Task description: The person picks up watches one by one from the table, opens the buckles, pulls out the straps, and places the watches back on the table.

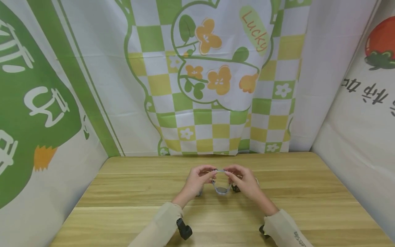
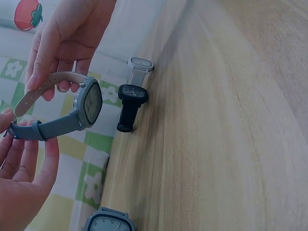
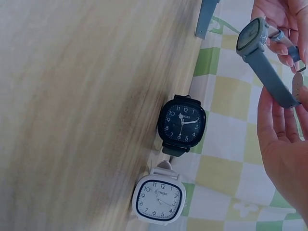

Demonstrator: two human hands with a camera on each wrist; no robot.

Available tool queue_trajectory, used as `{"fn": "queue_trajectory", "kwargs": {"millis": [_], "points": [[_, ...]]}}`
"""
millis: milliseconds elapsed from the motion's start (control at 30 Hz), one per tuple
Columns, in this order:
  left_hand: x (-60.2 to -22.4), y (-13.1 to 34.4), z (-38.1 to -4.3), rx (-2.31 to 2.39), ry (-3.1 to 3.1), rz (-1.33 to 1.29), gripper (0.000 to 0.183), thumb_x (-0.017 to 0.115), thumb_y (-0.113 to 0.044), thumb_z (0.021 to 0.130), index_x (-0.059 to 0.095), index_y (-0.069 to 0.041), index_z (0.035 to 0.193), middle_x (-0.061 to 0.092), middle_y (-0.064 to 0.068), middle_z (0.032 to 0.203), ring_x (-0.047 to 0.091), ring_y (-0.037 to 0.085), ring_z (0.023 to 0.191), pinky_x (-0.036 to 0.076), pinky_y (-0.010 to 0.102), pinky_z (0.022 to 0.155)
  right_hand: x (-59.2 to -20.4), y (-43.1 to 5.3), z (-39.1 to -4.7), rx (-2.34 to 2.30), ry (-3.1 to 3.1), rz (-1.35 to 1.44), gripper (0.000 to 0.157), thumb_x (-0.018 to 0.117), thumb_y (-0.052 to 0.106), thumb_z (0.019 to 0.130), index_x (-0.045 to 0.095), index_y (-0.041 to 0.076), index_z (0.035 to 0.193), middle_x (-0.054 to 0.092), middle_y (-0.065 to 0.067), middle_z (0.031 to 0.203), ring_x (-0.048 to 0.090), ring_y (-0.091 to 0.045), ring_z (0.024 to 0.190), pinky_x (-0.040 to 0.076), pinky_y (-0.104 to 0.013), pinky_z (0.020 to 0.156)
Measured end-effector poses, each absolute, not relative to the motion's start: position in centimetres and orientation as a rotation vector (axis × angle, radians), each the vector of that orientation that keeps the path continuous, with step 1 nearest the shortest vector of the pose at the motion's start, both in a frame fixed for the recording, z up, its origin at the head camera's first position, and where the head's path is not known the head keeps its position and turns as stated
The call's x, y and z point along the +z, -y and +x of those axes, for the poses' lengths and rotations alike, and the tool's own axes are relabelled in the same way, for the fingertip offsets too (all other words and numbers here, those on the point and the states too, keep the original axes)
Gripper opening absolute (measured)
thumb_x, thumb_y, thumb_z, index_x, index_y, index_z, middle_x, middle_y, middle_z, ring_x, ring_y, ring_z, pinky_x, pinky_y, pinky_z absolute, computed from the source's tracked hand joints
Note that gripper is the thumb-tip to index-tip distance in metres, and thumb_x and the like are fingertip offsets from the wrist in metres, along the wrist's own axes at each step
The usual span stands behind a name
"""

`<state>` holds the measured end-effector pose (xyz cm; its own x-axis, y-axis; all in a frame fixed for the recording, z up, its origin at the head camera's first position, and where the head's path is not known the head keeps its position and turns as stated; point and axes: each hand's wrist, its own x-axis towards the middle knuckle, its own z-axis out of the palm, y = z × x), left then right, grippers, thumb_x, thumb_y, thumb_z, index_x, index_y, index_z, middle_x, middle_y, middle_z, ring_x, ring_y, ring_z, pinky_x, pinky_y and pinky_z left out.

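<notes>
Both hands hold a blue-grey wristwatch [image 2: 89, 102] by its strap above the table, its square dial facing away from the fingers. My left hand [image 1: 195, 180] pinches the buckle end of the strap. My right hand [image 1: 247, 181] grips the other strap half, the one with holes, between thumb and fingers. In the left wrist view the two strap ends come close together near the left fingertips, the band curving into a loop. In the head view the dial hangs lowest, toward the person.
A black watch [image 3: 182, 124] and a white watch [image 3: 160, 199] lie on the wooden table [image 1: 139, 199] beside the right hand. Another blue-grey watch [image 2: 109, 223] is near the left hand. Printed curtains [image 1: 203, 120] hang behind the table and at both sides.
</notes>
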<state>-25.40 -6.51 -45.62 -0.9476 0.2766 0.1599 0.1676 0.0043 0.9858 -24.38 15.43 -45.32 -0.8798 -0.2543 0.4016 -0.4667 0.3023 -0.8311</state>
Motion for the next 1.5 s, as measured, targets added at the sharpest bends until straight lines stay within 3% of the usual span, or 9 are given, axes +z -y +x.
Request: {"fn": "queue_trajectory", "kwargs": {"millis": [200,500,633,900,1100,1300,1500], "points": [[-45.7,6.7,-25.3,2.093,-2.176,0.488,0.028,0.068,-0.012,0.104,0.069,0.009,0.124,0.071,0.018,0.114,0.07,0.013,0.095,0.063,0.031,0.084,-45.6,-15.6,-24.4,1.614,2.369,0.646,0.016,0.067,0.007,0.104,0.074,-0.002,0.115,0.072,-0.009,0.092,0.069,-0.018,0.073,0.063,-0.038,0.07],[-45.8,6.5,-25.1,2.053,-2.233,0.485,0.027,0.069,-0.012,0.104,0.07,0.009,0.121,0.071,0.021,0.111,0.073,0.03,0.098,0.065,0.038,0.084,-45.7,-15.3,-24.3,1.605,2.41,0.678,0.019,0.068,0.007,0.103,0.072,-0.001,0.12,0.072,-0.017,0.089,0.068,-0.026,0.07,0.053,-0.024,0.059],[-46.2,6.4,-25.0,2.026,-2.264,0.476,0.026,0.069,-0.012,0.103,0.07,0.008,0.12,0.072,0.021,0.11,0.073,0.035,0.098,0.065,0.043,0.083,-45.9,-15.3,-24.3,1.63,2.439,0.671,0.022,0.067,0.007,0.104,0.071,-0.001,0.124,0.072,-0.023,0.093,0.068,-0.027,0.072,0.055,-0.027,0.06],[-46.9,6.4,-25.0,1.95,-2.339,0.46,0.025,0.07,-0.013,0.103,0.072,0.007,0.118,0.073,0.017,0.107,0.074,0.03,0.094,0.065,0.047,0.083,-46.7,-15.3,-24.7,1.64,2.497,0.664,0.025,0.064,0.005,0.105,0.067,-0.001,0.13,0.072,-0.027,0.101,0.071,-0.03,0.077,0.058,-0.029,0.065],[-47.3,6.4,-25.0,1.874,-2.424,0.49,0.026,0.069,-0.014,0.104,0.073,0.007,0.118,0.074,0.018,0.107,0.075,0.031,0.093,0.065,0.043,0.077,-47.2,-15.2,-25.0,1.626,2.541,0.666,0.027,0.062,0.005,0.106,0.064,-0.001,0.133,0.072,-0.027,0.103,0.07,-0.023,0.078,0.06,-0.032,0.066],[-47.4,6.3,-24.9,1.853,-2.455,0.531,0.026,0.069,-0.013,0.104,0.072,0.008,0.117,0.073,0.02,0.108,0.075,0.037,0.095,0.065,0.039,0.076,-47.3,-15.1,-25.2,1.608,2.562,0.653,0.028,0.061,0.002,0.106,0.064,0.0,0.133,0.072,-0.026,0.104,0.071,-0.024,0.077,0.062,-0.039,0.065],[-47.3,6.3,-25.0,1.884,-2.441,0.534,0.027,0.068,-0.01,0.103,0.07,0.012,0.118,0.073,0.023,0.109,0.074,0.043,0.096,0.065,0.044,0.076,-47.0,-15.0,-25.4,1.576,2.598,0.627,0.028,0.062,0.001,0.105,0.065,0.0,0.132,0.073,-0.026,0.103,0.072,-0.026,0.076,0.059,-0.031,0.062]]}}
